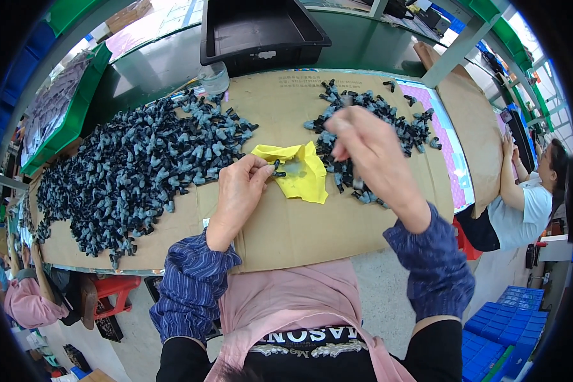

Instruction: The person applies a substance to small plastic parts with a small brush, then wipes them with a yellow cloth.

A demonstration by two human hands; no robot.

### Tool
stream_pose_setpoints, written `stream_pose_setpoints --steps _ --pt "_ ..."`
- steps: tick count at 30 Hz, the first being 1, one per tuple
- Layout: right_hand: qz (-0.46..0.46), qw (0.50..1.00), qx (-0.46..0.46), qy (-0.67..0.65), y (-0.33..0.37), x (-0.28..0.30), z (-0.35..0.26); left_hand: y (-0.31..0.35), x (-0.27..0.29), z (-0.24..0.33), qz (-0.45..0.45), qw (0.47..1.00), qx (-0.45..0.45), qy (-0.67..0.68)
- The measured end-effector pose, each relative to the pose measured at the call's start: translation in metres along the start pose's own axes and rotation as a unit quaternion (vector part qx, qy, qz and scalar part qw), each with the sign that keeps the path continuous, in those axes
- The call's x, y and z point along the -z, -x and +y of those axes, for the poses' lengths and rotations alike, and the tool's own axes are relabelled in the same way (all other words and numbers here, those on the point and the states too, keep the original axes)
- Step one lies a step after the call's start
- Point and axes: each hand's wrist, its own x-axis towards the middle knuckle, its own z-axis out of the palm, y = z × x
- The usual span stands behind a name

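My left hand [240, 194] pinches a small black and grey plastic part [278, 169] between thumb and fingertips. The part is held over a yellow cloth [308, 189], which lies creased on the cardboard [280, 245] and has a dark damp-looking patch in its middle. Raised above the right side of the cloth, my right hand [370, 151] has its fingers curled together and is smeared by motion. Something small and greyish shows at its fingertips, too blurred to name. A large heap of similar parts [146, 159] spreads to the left, and a smaller heap of parts [388, 114] lies partly behind my right hand.
A black plastic bin [261, 56] stands beyond the cardboard, with a clear cup [214, 79] at its near left corner. A green-rimmed tray [76, 121] is at the far left. Another person [525, 204] sits at the right; blue boxes [506, 321] stand on the floor.
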Motion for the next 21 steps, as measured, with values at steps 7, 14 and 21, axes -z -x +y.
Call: stream_pose_setpoints --steps 7,14,21 --pt "-0.330 0.921 -0.206 0.021 -0.027 -0.050 0.026 -0.001 -0.002 -0.010 0.009 1.000 -0.024 0.005" --pt "-0.416 0.893 -0.122 0.124 -0.014 -0.070 0.033 -0.004 -0.003 -0.014 0.002 1.000 -0.002 0.018" --pt "-0.448 0.867 -0.098 0.194 -0.018 -0.079 0.023 -0.004 -0.007 -0.014 0.005 0.999 0.003 0.033"
